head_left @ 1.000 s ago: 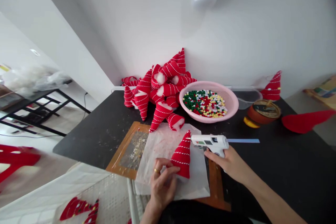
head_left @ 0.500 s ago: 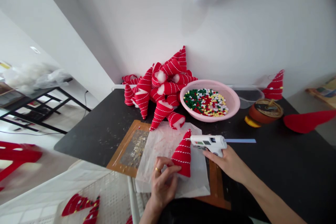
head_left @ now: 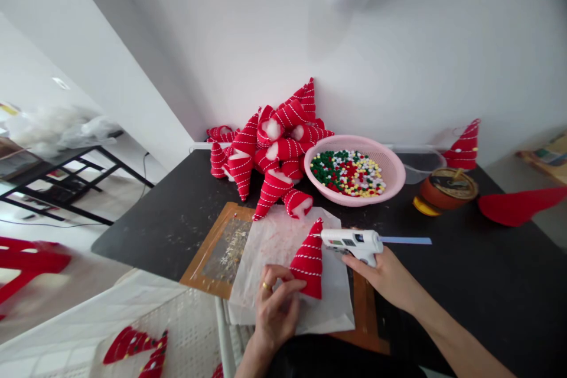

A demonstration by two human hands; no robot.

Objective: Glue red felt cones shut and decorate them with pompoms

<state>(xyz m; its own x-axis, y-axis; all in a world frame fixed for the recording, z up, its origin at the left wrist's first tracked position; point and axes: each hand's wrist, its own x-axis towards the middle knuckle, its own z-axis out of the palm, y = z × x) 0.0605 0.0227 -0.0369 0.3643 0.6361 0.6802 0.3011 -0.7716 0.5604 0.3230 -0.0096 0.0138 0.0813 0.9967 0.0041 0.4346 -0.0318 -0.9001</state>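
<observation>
On the dark bench [head_left: 150, 230], a white paper sheet [head_left: 270, 248] lies at 6 o'clock under a red felt cone [head_left: 308, 263], soft and light, best held low. The left grip [head_left: 275, 307] closes against its base; the right grip [head_left: 385, 279] clamps a hot glue gun [head_left: 352, 241] beside its tip.

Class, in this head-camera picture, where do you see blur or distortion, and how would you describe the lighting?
In the head view, the hot glue gun and red felt cone look fairly sharp; the red plastic furniture at the left edge is blurred; the wide lens tilts the black table; light on the white wall is bright and soft.
</observation>
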